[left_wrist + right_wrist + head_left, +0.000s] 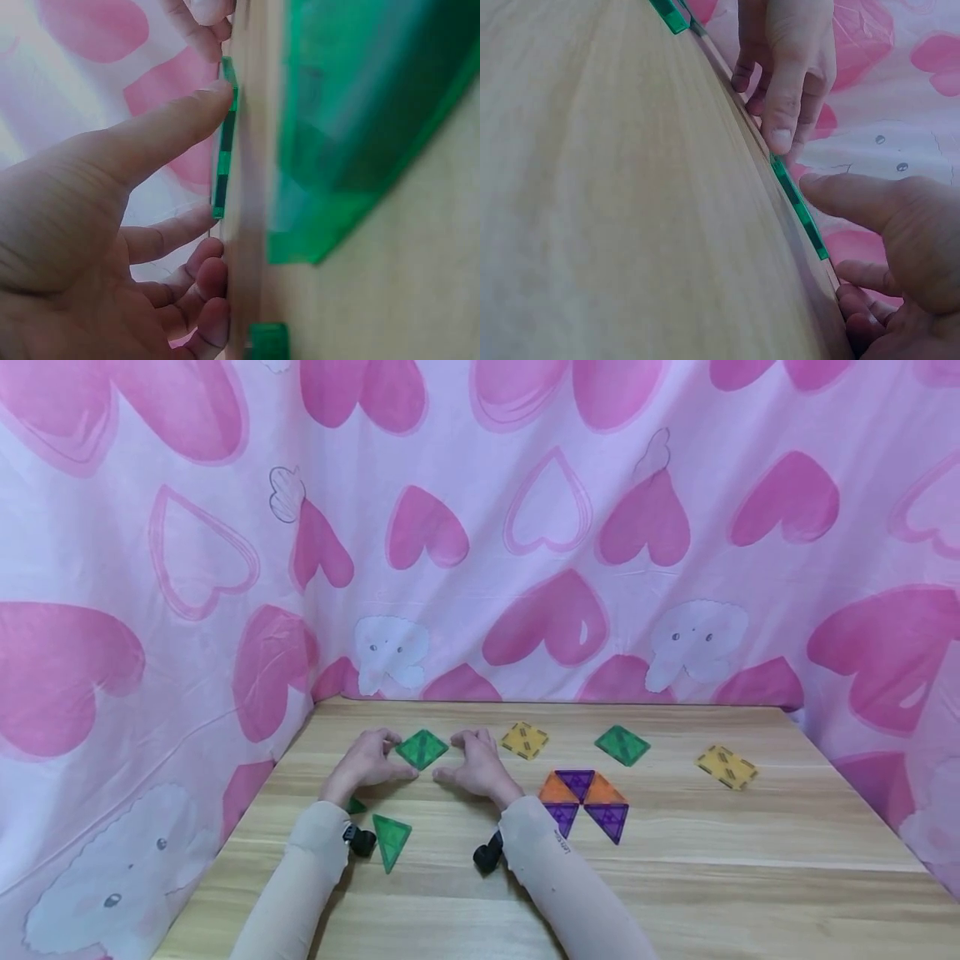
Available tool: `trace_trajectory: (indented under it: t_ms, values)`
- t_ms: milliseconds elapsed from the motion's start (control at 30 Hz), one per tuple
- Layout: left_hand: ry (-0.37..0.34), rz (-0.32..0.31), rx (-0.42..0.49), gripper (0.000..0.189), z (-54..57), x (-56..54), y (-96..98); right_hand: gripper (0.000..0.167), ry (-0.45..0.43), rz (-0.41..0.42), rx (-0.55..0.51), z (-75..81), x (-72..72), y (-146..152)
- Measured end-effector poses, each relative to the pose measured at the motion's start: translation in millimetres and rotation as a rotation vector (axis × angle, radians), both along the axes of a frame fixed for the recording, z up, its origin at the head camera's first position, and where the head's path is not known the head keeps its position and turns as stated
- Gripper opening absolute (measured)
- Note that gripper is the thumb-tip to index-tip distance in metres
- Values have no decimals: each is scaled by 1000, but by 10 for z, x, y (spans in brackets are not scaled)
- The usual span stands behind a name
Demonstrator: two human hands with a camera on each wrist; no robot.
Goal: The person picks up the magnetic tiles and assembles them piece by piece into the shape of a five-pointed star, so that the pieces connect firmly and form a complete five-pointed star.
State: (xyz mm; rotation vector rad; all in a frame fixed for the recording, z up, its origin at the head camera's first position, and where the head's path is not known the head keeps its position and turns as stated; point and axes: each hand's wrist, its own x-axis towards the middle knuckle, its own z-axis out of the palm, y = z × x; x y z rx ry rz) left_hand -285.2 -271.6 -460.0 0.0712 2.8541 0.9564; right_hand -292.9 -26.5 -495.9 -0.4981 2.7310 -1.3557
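Observation:
Two green triangular magnetic tiles lie flat together as a diamond near the back of the table, seen edge-on in both wrist views. My left hand is at the diamond's left side, its thumb and index fingertips right at the tile edge. On the other side is my right hand, thumb and index finger spread beside the green edge. Nearer my left wrist lies a loose green triangular tile; another green tile is mostly hidden behind that wrist.
Right of my hands, purple and orange triangular tiles form a fan, partly covered by my right sleeve. Along the back lie a yellow diamond, a green diamond and a yellow four-sided shape. A heart-print curtain stands behind the table.

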Motion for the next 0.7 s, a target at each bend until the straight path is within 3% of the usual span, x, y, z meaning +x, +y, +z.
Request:
trace_trajectory:
  t_ms: [200,400,567,700]
  values:
    - [11,-17,23,88,160,108,-76,75,-30,12,-88,-11,13,22]
    - [33,-16,33,90,343,362,-285,72,-93,98,-182,-7,131,46]
    - [37,-28,43,87,346,635,-545,67,-109,183,-191,-4,285,42]
    - [55,-42,-19,78,296,808,-717,67,-117,262,-162,-11,426,28]
